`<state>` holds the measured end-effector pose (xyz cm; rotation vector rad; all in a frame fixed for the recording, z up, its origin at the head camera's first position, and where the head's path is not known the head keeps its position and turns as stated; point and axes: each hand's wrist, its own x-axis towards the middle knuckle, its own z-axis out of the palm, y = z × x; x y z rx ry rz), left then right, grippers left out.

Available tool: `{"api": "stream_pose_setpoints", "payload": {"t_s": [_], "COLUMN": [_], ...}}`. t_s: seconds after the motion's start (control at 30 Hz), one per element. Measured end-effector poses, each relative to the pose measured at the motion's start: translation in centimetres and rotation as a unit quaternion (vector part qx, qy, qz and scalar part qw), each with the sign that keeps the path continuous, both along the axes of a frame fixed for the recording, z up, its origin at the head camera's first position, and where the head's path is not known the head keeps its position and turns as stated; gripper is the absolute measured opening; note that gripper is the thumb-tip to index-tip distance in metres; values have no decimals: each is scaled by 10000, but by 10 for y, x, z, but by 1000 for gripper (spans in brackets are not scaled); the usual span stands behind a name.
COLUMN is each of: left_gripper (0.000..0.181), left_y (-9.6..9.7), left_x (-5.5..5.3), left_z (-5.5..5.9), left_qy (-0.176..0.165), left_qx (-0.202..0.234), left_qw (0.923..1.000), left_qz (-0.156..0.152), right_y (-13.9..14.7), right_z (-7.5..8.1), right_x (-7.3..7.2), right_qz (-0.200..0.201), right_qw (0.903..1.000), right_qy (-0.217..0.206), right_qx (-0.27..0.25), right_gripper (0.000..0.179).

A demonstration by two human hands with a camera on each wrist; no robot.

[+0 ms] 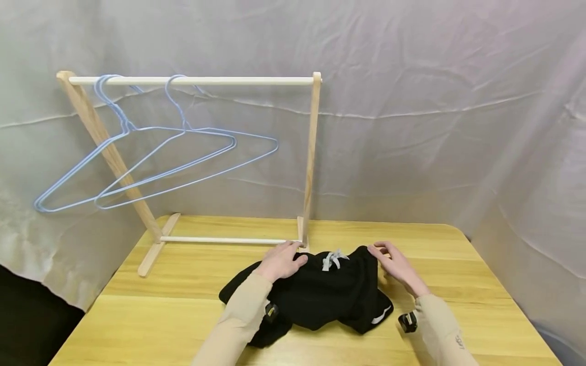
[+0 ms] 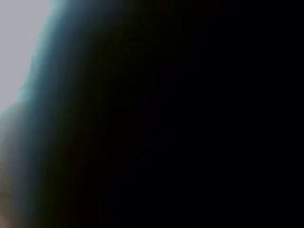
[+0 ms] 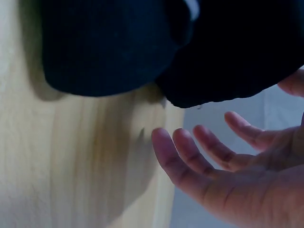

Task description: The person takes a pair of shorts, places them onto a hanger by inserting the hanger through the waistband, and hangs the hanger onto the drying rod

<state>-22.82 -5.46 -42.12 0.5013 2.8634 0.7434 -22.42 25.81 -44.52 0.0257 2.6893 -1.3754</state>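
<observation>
A pair of black shorts (image 1: 325,295) with a pale drawstring bow (image 1: 333,259) lies bunched on the table, a white mark on one hem. My left hand (image 1: 280,262) is at the left end of the waistband, thumb toward me; whether it grips the cloth I cannot tell. Dark cloth fills most of the left wrist view. At the waistband's right end is my right hand (image 1: 396,264), its thumb right at the cloth. In the right wrist view the other fingers (image 3: 209,145) are spread and loosely bent, apart from the shorts (image 3: 109,47).
Behind the shorts stands a wooden clothes rack (image 1: 312,152) with a white top rail (image 1: 238,81). Several light blue wire hangers (image 1: 183,165) hang on its left half. A wood-grain table (image 1: 458,284) lies beneath, with grey curtain (image 1: 412,152) around the back and sides.
</observation>
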Motion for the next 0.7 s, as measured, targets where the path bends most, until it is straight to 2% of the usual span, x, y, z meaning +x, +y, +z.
{"api": "stream_pose_setpoints", "payload": {"t_s": [0.1,0.17,0.33,0.5,0.7], "left_gripper": [47,50,53,55,53], "left_y": [4,6,8,7,6], "left_x": [-4,-4,-3,-3,-3], "left_z": [-4,-7,-11,-12,-13], "left_qy": [-371,-437,-450,-470,-392], "left_qx": [-51,-42,53,67,-2], "left_qw": [9993,9990,9990,9989,9992], "left_qz": [-58,-40,-61,-67,-28], "right_y": [-1,-2,-2,-2,-2], "right_z": [-5,-8,-10,-11,-11], "right_x": [-6,-9,-11,-11,-9], "right_qz": [111,130,107,258,497], "right_qw": [9991,9983,9957,9922,9913], "right_qy": [-269,-388,-704,-907,-863], "right_qx": [-292,-409,-598,-821,-856], "right_gripper": [63,62,63,63,60]}}
